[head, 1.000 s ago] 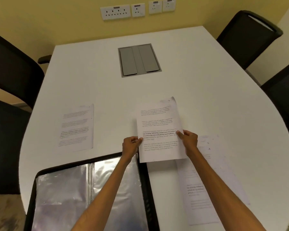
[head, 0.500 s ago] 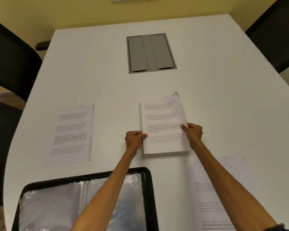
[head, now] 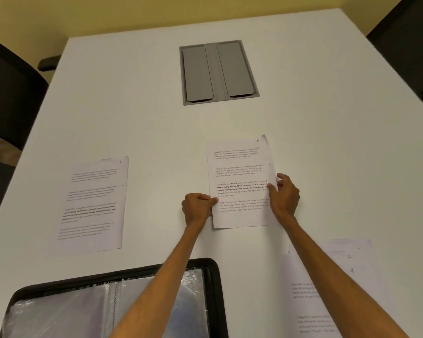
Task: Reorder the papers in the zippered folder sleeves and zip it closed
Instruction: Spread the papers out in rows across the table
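Pinching sheet 3 (head: 239,181) by its side edges, the left hand (head: 197,211) curls on the left margin and the right hand (head: 285,195) holds the right margin, thumb on top, so both grips are narrow and closed on paper. A second ago this sheet hung just over the folder's (head: 213,276) right rim at the lower middle of the frame; now it sits at the centre right, higher up the table (head: 327,142), flat or nearly so, well apart from the folder. That suggests it is being laid out in its own spot, not sleeved. Another sheet (head: 93,206) lies at the centre left, and more papers (head: 327,289) lie at the lower right, partly under the right forearm. The folder lies open at the lower left, its clear sleeves looking empty. Judging by this, sorting is underway; refilling and zipping remain.
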The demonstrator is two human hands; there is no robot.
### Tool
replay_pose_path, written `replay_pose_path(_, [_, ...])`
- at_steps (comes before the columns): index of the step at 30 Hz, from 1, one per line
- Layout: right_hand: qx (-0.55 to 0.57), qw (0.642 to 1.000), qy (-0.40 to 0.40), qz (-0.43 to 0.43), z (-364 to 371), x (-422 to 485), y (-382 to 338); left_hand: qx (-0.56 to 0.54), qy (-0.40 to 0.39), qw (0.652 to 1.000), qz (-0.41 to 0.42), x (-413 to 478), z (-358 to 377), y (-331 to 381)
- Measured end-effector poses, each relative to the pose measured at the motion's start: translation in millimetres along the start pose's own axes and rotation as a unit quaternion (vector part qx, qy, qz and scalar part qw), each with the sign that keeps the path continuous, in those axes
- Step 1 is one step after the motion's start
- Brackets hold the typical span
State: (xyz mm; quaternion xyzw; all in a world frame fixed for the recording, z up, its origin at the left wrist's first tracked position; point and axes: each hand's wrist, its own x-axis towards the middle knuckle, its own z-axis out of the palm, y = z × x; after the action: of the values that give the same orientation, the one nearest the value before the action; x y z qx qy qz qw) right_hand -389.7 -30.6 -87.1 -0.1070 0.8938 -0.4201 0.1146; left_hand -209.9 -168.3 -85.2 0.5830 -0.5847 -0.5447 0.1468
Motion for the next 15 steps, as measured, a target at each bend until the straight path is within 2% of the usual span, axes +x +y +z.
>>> replay_pose_path(4, [-0.013,0.999,-0.003,-0.031,4.4,1.6,3.7,0.047,0.022,0.999,0.008,0.2,1.4,-5.3])
replay_pose_path(15, [-0.044,0.997,-0.004,-0.065,6.1,8.5,12.2,0.066,0.018,0.997,0.036,2.2,0.7,-11.5])
